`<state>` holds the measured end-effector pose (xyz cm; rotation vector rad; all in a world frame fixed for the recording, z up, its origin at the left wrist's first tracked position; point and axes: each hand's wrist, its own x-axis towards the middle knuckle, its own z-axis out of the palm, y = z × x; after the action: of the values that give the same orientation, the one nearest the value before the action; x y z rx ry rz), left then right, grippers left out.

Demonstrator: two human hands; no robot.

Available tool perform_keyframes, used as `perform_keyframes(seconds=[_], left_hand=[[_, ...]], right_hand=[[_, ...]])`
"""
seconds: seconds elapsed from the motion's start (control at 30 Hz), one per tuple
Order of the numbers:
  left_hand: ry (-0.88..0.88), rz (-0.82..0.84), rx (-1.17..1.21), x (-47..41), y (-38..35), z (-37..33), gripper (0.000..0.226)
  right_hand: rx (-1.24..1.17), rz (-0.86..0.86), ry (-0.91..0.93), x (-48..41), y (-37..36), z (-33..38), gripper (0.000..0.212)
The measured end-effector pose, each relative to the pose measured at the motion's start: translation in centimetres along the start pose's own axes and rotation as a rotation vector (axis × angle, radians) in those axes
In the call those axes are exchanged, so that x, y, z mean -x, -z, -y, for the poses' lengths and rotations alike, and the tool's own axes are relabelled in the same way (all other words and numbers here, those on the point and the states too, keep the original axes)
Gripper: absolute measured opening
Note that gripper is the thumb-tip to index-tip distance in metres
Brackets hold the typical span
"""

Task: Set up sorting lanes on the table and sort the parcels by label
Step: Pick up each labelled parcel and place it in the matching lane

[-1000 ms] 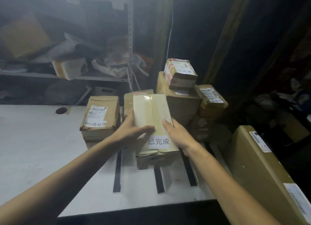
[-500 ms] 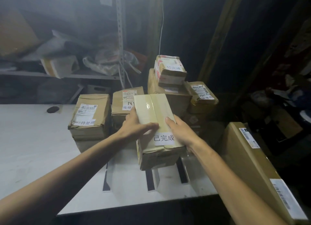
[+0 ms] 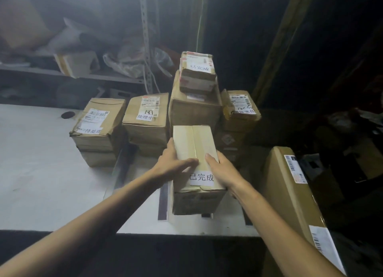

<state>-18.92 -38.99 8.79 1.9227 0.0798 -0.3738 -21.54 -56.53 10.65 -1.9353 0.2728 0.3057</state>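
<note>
Left hand (image 3: 172,167), right hand (image 3: 223,171) — fingers flank parcel (image 3: 193,144).

both hands (image 3: 176,164) gripping taped parcel (image 3: 194,146)

Near right of table (image 3: 41,183): front parcel (image 3: 194,150) over the tape strips (image 3: 162,202), left hand (image 3: 172,164) on its left side, right hand (image 3: 221,168) on its right. Directly behind: large box (image 3: 192,108), small parcel (image 3: 196,73) on top. Left of that, two stacks (image 3: 99,121) side by side. Right: another parcel (image 3: 240,108), apparently stacked on others. Long carton (image 3: 290,193) beyond the table's right edge.
</note>
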Motion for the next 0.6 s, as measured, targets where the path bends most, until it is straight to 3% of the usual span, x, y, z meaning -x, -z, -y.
perform_keyframes(seconds=[0.17, 0.3, 0.4, 0.5, 0.6], left_hand=[[0.032, 0.032, 0.000, -0.3, -1.5, 1.3, 0.093], [0.017, 0.039, -0.147, -1.3, -2.0, 2.6, 0.099], [-0.007, 0.094, -0.344, -1.4, -2.4, 2.5, 0.116], [-0.053, 0.141, -0.623, -1.5, -3.0, 3.5, 0.092], [-0.030, 0.240, -0.814, -1.7, -3.2, 5.0, 0.079]], right_hand=[[0.072, 0.015, -0.071, -1.5, -0.9, -2.6, 0.040], [0.203, -0.001, -0.114, -2.6, -2.0, -4.0, 0.044], [0.289, 0.011, -0.135, -3.1, -2.9, -4.7, 0.061], [0.421, 0.064, -0.091, -3.3, -3.7, -4.9, 0.074], [0.578, 0.168, -0.041, -3.2, -4.3, -5.1, 0.068]])
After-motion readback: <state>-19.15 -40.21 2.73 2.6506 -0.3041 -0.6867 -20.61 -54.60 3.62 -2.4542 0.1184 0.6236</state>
